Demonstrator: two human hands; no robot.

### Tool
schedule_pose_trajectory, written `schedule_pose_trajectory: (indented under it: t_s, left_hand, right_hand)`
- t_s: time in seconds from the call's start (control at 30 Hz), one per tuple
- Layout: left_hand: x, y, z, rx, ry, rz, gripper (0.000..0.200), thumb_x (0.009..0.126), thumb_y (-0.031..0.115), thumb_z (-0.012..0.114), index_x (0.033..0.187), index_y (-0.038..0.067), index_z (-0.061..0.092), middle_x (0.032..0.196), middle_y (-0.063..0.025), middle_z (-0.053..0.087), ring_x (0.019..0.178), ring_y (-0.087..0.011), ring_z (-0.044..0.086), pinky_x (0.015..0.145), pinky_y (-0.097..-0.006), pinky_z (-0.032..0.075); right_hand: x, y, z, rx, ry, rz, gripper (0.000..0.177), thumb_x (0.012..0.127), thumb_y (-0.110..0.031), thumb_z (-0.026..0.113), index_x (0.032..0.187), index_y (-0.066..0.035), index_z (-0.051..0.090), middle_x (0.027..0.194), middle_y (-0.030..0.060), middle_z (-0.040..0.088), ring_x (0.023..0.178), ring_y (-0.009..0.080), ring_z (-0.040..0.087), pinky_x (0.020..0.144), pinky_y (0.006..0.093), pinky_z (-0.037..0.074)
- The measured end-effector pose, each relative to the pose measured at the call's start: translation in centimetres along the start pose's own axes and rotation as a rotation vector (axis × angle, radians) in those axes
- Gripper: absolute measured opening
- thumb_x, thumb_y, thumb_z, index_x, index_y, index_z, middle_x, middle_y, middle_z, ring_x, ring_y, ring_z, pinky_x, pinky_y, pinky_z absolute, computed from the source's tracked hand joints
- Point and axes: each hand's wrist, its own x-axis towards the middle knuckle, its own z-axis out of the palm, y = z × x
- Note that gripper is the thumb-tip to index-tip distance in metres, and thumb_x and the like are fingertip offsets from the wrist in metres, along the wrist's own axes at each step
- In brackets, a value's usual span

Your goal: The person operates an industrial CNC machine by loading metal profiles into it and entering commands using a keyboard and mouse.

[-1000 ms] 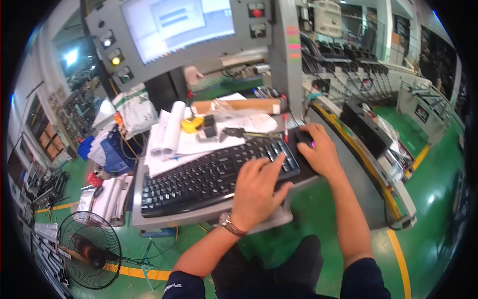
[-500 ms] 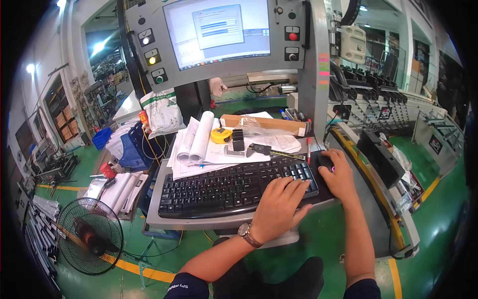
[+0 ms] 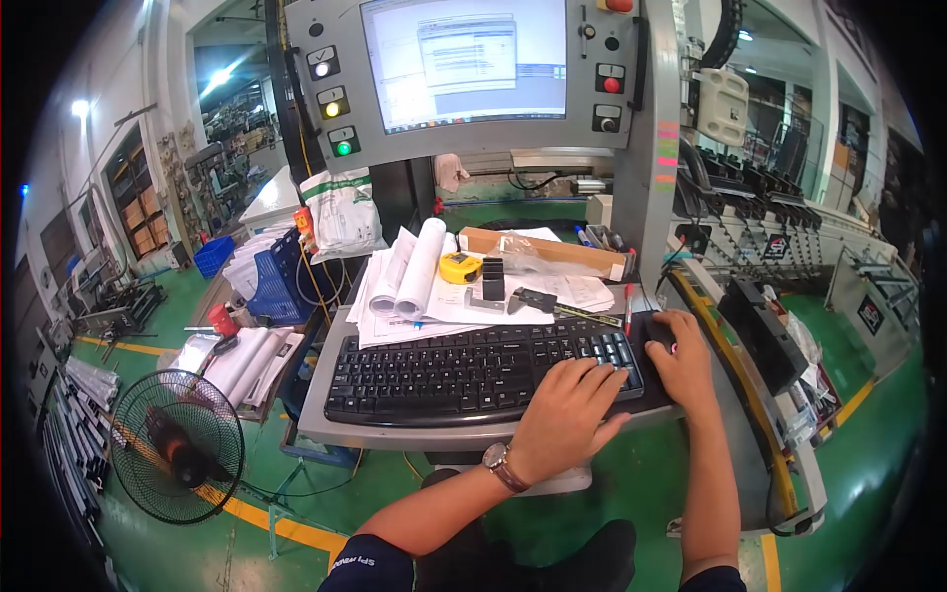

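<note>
My left hand [image 3: 564,419], with a watch on its wrist, rests over the number-pad end of a black keyboard [image 3: 434,380]. Its fingers are stretched out on or just above the keys, holding nothing. At the keyboard's right, my right hand [image 3: 686,365] is curved over a dark computer mouse [image 3: 659,335], which it partly hides. Above them, a monitor [image 3: 469,64] displays an open window whose text is too small to read. Behind the keyboard lie rolled papers [image 3: 422,268], a yellow tape measure [image 3: 460,267], a black block-like part [image 3: 492,279] and a caliper [image 3: 533,300].
Panel buttons, among them a red button [image 3: 612,86], flank the monitor. A cardboard strip [image 3: 592,259] lies behind the papers. On the floor at left stands a fan [image 3: 178,446]; a blue crate [image 3: 281,281] sits beside the desk. Machinery with a yellow rail [image 3: 735,390] runs along the right.
The view has turned slightly left, so the scene sits further right. The window on the monitor shows different content, and the green panel button looks brighter. Both hands keep nearly the same places.
</note>
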Motion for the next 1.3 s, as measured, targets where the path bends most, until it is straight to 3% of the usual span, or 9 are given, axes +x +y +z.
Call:
schedule_pose_trajectory:
  t_s: [0.53,0.7,0.77,0.87,1.0,1.2,1.3]
  left_hand:
    - [0.0,0.0,-0.1,0.0,0.014,0.011,0.053,0.09,0.03,0.085,0.131,0.0,0.072,0.129,-0.0149,0.071,0.124,-0.0335,0.065,0.109,-0.0474,0.052]
    - [-0.5,0.0,0.0,-0.131,0.037,0.093,0.042,0.085,0.023,0.089,0.121,0.005,0.077,0.12,-0.0103,0.075,0.111,-0.0311,0.07,0.098,-0.0446,0.057]
    - [-1.0,-0.3,0.4,-0.145,0.066,0.138,0.038,0.084,0.021,0.09,0.117,0.005,0.078,0.117,-0.0086,0.076,0.109,-0.0297,0.071,0.095,-0.0437,0.058]
    - [-1.8,0.0,0.6,-0.181,0.079,0.165,0.035,0.083,0.018,0.09,0.114,0.007,0.079,0.115,-0.0066,0.076,0.107,-0.0281,0.071,0.094,-0.0431,0.059]
    - [-2.8,-0.2,0.8,-0.224,0.099,0.197,0.032,0.083,0.017,0.09,0.112,0.008,0.079,0.114,-0.0063,0.076,0.109,-0.0281,0.071,0.095,-0.0429,0.06]
    - [-4.5,-0.8,-2.9,-0.336,0.141,0.061,0.025,0.085,0.012,0.088,0.109,0.006,0.081,0.118,-0.009,0.08,0.111,-0.0309,0.073,0.1,-0.0443,0.059]
    - [-5.7,-3.1,-6.9,-0.171,0.22,-0.116,0.026,0.086,0.009,0.087,0.111,0.004,0.082,0.118,-0.0114,0.081,0.112,-0.0321,0.074,0.102,-0.0434,0.058]
  right_hand:
    - [0.2,-0.1,0.1,0.011,-0.057,-0.129,0.044,0.096,-0.024,0.077,0.135,-0.006,0.07,0.143,0.0189,0.065,0.129,0.0417,0.067,0.104,0.0461,0.056]
    - [0.2,-0.1,0.4,0.062,0.03,-0.169,0.042,0.1,-0.026,0.076,0.134,-0.002,0.068,0.138,0.0192,0.067,0.124,0.0401,0.068,0.105,0.0458,0.054]
    - [0.4,0.5,0.5,-0.079,0.17,-0.313,0.035,0.099,-0.019,0.075,0.13,-0.002,0.071,0.132,0.0175,0.071,0.116,0.0374,0.069,0.105,0.0466,0.051]
    - [-0.4,-0.7,0.0,-0.07,0.233,-0.362,0.026,0.098,-0.01,0.073,0.123,-0.005,0.077,0.116,0.0109,0.078,0.104,0.0316,0.069,0.099,0.0451,0.05]
    - [-1.9,-3.0,1.0,-0.037,0.149,-0.429,0.026,0.099,-0.004,0.069,0.122,-0.009,0.08,0.097,-0.0009,0.082,0.096,0.0224,0.066,0.093,0.0392,0.048]
    - [-2.0,-4.9,1.8,-0.026,0.118,-0.434,0.021,0.098,-0.008,0.071,0.117,-0.01,0.08,0.095,-0.0025,0.081,0.093,0.022,0.067,0.091,0.0414,0.045]
    - [-2.2,-4.7,1.9,-0.051,0.063,-0.407,0.021,0.099,-0.008,0.07,0.117,-0.01,0.08,0.095,-0.0025,0.081,0.094,0.0224,0.067,0.091,0.0417,0.045]
